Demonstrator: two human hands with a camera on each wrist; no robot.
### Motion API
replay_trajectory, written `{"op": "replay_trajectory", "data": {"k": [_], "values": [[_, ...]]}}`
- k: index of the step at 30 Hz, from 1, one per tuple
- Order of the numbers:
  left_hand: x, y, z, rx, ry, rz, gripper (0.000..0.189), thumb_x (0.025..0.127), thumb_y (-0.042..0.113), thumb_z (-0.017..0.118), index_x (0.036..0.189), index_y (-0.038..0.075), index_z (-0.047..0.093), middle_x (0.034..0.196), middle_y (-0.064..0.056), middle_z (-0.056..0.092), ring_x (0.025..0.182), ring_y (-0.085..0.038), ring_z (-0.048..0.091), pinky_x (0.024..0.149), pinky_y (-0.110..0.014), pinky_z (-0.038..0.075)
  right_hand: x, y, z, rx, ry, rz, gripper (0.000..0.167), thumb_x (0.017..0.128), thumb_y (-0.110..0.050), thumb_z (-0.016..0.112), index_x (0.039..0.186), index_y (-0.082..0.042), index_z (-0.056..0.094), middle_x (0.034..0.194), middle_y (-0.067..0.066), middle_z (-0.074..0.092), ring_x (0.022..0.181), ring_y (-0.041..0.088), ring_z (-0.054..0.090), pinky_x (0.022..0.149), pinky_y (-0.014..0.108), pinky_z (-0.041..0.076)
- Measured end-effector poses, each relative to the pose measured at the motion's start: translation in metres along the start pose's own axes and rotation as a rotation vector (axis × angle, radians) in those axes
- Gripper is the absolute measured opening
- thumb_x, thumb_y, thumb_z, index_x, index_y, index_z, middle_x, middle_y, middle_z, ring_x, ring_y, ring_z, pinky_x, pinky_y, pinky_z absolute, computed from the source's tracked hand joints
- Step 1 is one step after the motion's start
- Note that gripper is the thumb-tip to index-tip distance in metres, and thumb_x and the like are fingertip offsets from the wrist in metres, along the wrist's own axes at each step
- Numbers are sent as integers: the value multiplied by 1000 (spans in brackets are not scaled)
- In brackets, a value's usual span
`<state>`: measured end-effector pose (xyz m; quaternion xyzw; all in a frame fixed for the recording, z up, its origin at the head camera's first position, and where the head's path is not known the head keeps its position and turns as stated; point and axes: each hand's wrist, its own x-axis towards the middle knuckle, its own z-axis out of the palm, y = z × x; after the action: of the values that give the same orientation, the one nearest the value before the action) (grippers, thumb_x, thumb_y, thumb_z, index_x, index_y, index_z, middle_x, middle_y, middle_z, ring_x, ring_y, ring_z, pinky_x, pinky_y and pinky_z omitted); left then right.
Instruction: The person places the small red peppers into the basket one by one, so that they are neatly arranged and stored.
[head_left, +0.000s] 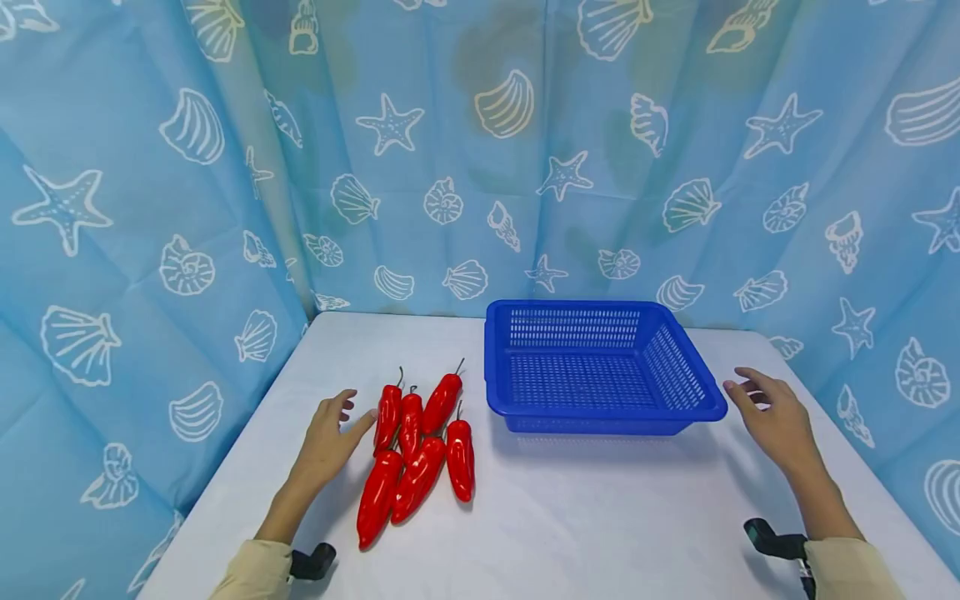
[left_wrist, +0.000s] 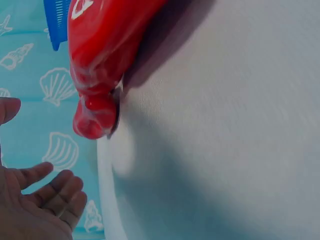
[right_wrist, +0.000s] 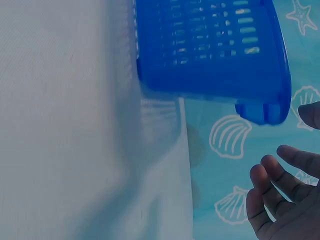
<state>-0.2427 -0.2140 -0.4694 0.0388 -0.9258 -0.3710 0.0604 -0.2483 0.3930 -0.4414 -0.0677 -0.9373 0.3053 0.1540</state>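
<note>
Several glossy red chili peppers point(head_left: 420, 479) lie in a loose cluster on the left half of the table, some with thin green-brown stems. Just left of them is my left hand point(head_left: 330, 437), fingers relaxed and holding nothing; its thumb reaches close to the nearest pepper. In the left wrist view that hand point(left_wrist: 45, 197) appears apart from the red pepper point(left_wrist: 107, 45). A blue perforated basket point(head_left: 600, 421) stands at the back, right of centre, with nothing in it. Beside its right corner my right hand point(head_left: 776, 421) hovers with loosely bent fingers, apart from the basket point(right_wrist: 215, 80) in the right wrist view.
A white cloth-covered table point(head_left: 570, 533) spans the work area. Behind it and along both sides hangs a blue curtain point(head_left: 465, 150) printed with white shells and starfish. Black wrist mounts point(head_left: 313, 561) stick out near the sleeves.
</note>
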Motion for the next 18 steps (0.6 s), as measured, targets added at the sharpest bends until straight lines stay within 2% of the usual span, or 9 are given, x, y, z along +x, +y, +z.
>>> {"op": "replay_trajectory", "data": {"k": [7,12,15,18], "values": [[5,5,7,-47,10,-30,66,97,43,60,146,2,42,132,-22,50,117,-36,53,89,-52,55,11,-11,8,70,3,17,64,105,-47,42,150,-2,39,129,33,46,118,53,45,89,69,47],[6,2,14,-58,9,-53,66,97,42,62,144,1,44,131,-23,51,115,-36,54,89,-52,55,13,-10,15,102,-5,48,66,104,-52,43,151,-6,40,125,33,52,112,50,51,86,64,50],[5,1,18,-62,-5,-66,66,96,42,63,143,1,44,131,-23,51,115,-36,54,89,-52,55,12,-6,19,146,-6,83,65,103,-53,44,152,-11,42,123,31,56,109,46,54,82,58,51],[8,1,22,-75,-17,-61,66,96,45,61,143,1,45,129,-21,51,114,-35,54,90,-52,54,15,-3,21,178,-4,86,64,102,-54,45,153,-14,41,118,28,59,104,39,56,78,44,49]]}}
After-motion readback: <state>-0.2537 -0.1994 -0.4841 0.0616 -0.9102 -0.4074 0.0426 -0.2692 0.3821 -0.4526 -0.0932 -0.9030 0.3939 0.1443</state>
